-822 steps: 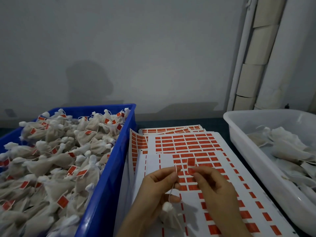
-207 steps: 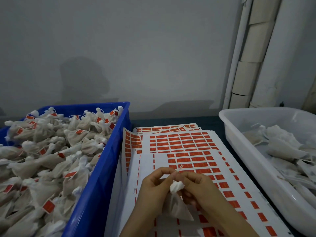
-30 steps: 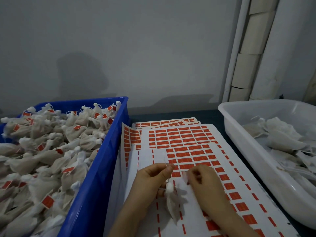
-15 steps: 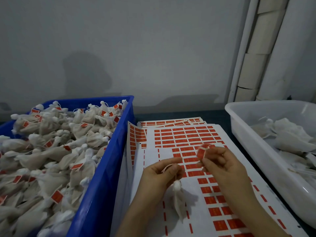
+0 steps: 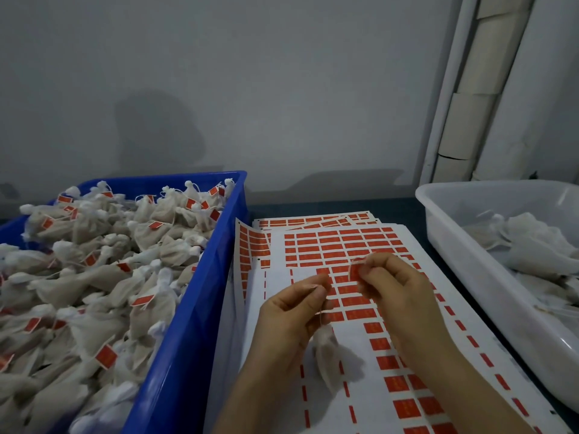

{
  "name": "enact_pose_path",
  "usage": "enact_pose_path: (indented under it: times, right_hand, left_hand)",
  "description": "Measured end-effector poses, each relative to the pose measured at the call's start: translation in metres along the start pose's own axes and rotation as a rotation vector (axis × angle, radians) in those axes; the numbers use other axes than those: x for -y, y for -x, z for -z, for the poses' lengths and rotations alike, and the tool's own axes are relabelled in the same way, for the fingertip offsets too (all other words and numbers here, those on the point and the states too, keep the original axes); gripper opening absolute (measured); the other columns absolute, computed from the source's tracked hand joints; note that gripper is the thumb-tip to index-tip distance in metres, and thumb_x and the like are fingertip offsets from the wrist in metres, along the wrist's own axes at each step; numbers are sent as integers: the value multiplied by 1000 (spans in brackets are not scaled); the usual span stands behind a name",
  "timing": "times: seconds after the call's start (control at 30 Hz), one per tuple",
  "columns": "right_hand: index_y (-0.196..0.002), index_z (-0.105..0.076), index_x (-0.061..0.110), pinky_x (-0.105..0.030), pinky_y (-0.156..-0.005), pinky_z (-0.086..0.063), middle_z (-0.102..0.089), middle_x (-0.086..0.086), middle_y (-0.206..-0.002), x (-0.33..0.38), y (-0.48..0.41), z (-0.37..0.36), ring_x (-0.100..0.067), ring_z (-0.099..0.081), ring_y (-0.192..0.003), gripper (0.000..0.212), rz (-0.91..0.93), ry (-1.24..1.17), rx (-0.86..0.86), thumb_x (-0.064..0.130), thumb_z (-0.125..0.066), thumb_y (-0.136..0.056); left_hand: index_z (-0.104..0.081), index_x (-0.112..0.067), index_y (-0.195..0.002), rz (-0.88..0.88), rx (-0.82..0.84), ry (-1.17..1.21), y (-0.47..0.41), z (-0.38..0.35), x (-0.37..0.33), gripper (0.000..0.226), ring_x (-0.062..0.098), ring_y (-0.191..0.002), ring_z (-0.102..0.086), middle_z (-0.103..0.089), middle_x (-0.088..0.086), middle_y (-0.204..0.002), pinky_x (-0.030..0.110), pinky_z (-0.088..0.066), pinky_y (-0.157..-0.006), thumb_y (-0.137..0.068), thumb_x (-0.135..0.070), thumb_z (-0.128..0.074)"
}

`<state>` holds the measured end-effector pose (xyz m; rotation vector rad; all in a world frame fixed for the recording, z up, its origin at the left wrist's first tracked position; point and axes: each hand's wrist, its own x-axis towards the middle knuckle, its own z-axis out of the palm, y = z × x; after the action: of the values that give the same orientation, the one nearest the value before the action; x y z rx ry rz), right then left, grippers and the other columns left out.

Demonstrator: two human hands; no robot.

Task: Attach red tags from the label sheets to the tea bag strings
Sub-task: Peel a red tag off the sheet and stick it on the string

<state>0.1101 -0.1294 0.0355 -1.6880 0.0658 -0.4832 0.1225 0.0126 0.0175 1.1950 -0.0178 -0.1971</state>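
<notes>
Nearest the front edge of the worktop, the small off-white gauze tea bag [image 5: 326, 355] hangs just above the white label sheets [image 5: 338, 245] printed with rows of red rectangles. It is suspended by its thin string [image 5: 321, 314], so the string is taut and free for tagging. The left hand [image 5: 291, 314] pinches the upper end of the string between thumb and forefinger, with its other fingers curled. The right hand [image 5: 401, 296], just beside it, pinches one peeled red tag [image 5: 355, 272] at the fingertips. The tag is raised clear of the sheet and apart from the string, so attachment is judged not yet done. The sheets lie stacked and fanned at mid-worktop, within reach of both hands. At the left edge, a blue plastic crate [image 5: 194, 308] holds heaped tagged bags. At the right edge, a white plastic tub [image 5: 463, 261] holds bags with no tags visible. The dark worktop [image 5: 329, 203] shows bare along its far edge, against a plain grey wall [image 5: 282, 89]. White-wrapped pipes [image 5: 470, 104] rise at the far right corner.
</notes>
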Motion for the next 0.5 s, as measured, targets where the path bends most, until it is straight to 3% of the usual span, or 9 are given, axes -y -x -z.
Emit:
enact_pose_path:
  times: [0.23,0.4,0.5]
  right_hand:
    - [-80,-59,32,0,-51,-40,-60,40,-76,-7,13,-8,17,-58,-78,19,12,-46,-29,45,-53,-67]
    - [-79,-61,32,-2,-53,-43,-63,36,-78,-10,17,-5,11,-60,-80,16,63,-80,-22,42,-52,-69]
    - [-81,-62,31,-4,-58,-45,-66,29,-80,-13,21,-5,4,-62,-81,11,91,-90,73,24,-54,-83]
  left_hand:
    - [-74,-23,-91,-31,-32,9,0,0,0,31,16,-76,-72,-74,3,-93,21,-54,-57,-62,-31,-71]
    - [-73,-14,-90,-17,-65,24,0,1,2,33,17,-71,-72,-74,7,-89,21,-53,-55,-60,-27,-71]
    - [-73,-14,-91,-6,-70,48,-2,3,2,31,16,-71,-71,-74,6,-89,22,-55,-57,-62,-25,-70]
